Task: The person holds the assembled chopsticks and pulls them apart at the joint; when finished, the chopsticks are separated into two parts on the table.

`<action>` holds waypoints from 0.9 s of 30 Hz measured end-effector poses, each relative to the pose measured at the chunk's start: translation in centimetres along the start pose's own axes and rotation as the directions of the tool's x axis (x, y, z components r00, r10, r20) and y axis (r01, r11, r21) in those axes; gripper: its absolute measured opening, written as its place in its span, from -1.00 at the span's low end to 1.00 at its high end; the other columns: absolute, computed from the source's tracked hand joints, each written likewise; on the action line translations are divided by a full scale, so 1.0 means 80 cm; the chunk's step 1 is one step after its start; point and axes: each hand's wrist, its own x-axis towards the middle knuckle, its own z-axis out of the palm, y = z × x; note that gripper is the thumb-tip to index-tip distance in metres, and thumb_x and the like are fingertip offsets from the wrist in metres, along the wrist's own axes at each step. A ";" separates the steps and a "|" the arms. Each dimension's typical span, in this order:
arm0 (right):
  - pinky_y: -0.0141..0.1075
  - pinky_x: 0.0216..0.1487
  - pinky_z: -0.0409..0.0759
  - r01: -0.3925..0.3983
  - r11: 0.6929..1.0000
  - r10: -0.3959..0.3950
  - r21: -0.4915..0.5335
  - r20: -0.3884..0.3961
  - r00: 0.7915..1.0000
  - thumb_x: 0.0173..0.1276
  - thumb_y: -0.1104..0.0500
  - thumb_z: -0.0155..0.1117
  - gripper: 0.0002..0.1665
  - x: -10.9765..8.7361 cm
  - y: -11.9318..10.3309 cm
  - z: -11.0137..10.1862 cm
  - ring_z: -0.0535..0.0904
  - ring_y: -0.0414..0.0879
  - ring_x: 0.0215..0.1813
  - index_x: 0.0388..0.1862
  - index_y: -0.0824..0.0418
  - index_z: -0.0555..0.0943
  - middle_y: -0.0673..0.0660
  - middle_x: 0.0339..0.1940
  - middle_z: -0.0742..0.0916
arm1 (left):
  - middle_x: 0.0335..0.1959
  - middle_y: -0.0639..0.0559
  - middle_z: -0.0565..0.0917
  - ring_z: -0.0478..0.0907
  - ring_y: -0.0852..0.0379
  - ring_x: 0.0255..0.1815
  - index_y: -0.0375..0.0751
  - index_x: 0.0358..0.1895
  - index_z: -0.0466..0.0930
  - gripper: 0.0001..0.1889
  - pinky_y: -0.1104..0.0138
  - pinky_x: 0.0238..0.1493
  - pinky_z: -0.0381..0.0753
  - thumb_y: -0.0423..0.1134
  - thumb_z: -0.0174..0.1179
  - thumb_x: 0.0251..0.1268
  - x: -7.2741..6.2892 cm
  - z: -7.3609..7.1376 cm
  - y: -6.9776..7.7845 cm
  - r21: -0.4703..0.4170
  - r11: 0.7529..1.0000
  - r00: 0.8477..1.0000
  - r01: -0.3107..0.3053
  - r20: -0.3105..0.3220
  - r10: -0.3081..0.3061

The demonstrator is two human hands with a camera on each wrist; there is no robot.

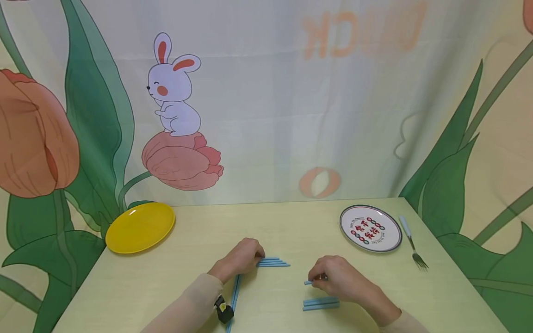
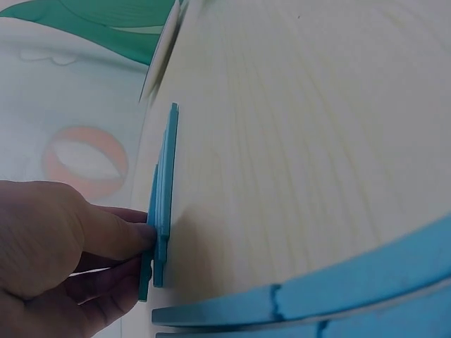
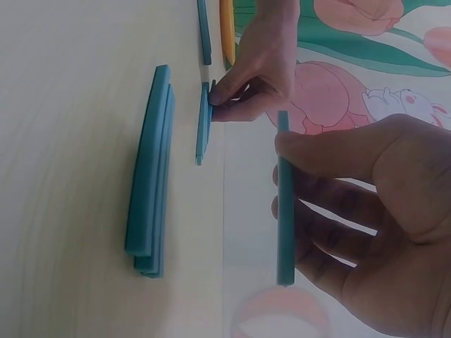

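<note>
Sticks [image 1: 274, 264], blue and slim, side by side in a stepped row on the pale tabletop [image 1: 258, 224], near its middle. At the left end of that row, a tight pinch by the left hand [image 1: 242, 255], thumb and fingers closed on the farthest stick [image 2: 145, 278]. Off to the right, another narrow pinch, by the right hand [image 1: 336, 277], around a single stick [image 3: 285, 211] raised clear of the tabletop. Just below that hand in the head view, a small bundle [image 1: 320, 301] of more sticks. Close to the left sleeve [image 1: 189, 300], a long line of sticks [image 1: 235, 291] (partly covered by a black wrist device [image 1: 225, 313]). Farther back, a yellow plate [image 1: 141, 227] at left; at right, a white plate [image 1: 351, 218] and, beside it, a fork [image 1: 412, 244].
</note>
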 end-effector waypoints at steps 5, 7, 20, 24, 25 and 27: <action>-0.42 -0.27 0.54 0.005 1.000 -0.004 -0.013 0.017 1.000 0.15 0.26 0.45 -0.88 0.000 0.000 0.003 0.55 -0.36 -0.30 -0.37 0.03 0.77 -0.19 -0.39 0.72 | -0.22 0.01 0.77 0.68 0.12 -0.13 -0.24 -0.20 0.78 -0.84 0.29 -0.08 0.66 -0.45 0.24 0.23 -0.002 -0.002 0.000 -0.009 1.000 1.000 -0.007 -0.001 0.007; -0.42 -0.26 0.54 0.001 1.000 -0.001 -0.018 0.028 1.000 0.16 0.25 0.45 -0.89 0.000 0.000 0.005 0.55 -0.36 -0.30 -0.37 0.03 0.77 -0.20 -0.39 0.72 | -0.21 0.01 0.77 0.68 0.12 -0.12 -0.24 -0.20 0.78 -0.83 0.29 -0.08 0.66 -0.46 0.24 0.23 -0.002 -0.002 0.000 -0.010 1.000 1.000 -0.012 -0.003 0.012; -0.41 -0.27 0.56 -0.029 0.999 0.031 -0.020 0.078 0.997 0.16 0.25 0.44 -0.89 0.000 0.002 0.016 0.54 -0.39 -0.31 -0.35 0.04 0.77 -0.20 -0.38 0.72 | -0.22 -0.01 0.77 0.68 0.10 -0.11 -0.26 -0.21 0.78 -0.84 0.27 -0.07 0.66 -0.46 0.22 0.24 -0.004 0.000 0.002 -0.007 1.000 1.000 -0.023 -0.010 0.023; -0.40 -0.26 0.56 -0.023 0.999 0.025 -0.028 0.079 0.997 0.16 0.25 0.44 -0.89 -0.001 0.002 0.018 0.55 -0.39 -0.31 -0.35 0.04 0.77 -0.19 -0.38 0.73 | -0.22 -0.02 0.77 0.68 0.09 -0.11 -0.26 -0.20 0.78 -0.83 0.27 -0.07 0.66 -0.46 0.23 0.24 -0.004 0.000 0.002 -0.001 1.000 1.000 -0.027 -0.012 0.027; -0.40 -0.26 0.56 -0.020 0.999 0.022 -0.030 0.078 0.997 0.16 0.25 0.44 -0.89 -0.001 0.002 0.018 0.55 -0.39 -0.31 -0.36 0.04 0.77 -0.18 -0.38 0.73 | -0.21 -0.02 0.77 0.68 0.09 -0.11 -0.26 -0.20 0.78 -0.83 0.27 -0.07 0.66 -0.46 0.23 0.24 -0.004 0.000 0.002 0.000 1.000 1.000 -0.026 -0.012 0.026; -0.40 -0.27 0.56 -0.014 0.999 0.017 -0.032 0.077 0.997 0.16 0.26 0.45 -0.89 -0.002 0.003 0.019 0.55 -0.39 -0.31 -0.36 0.04 0.77 -0.18 -0.38 0.73 | -0.21 -0.02 0.77 0.68 0.09 -0.10 -0.26 -0.20 0.78 -0.83 0.27 -0.07 0.66 -0.46 0.23 0.24 -0.004 -0.001 0.002 0.000 1.000 1.000 -0.025 -0.010 0.025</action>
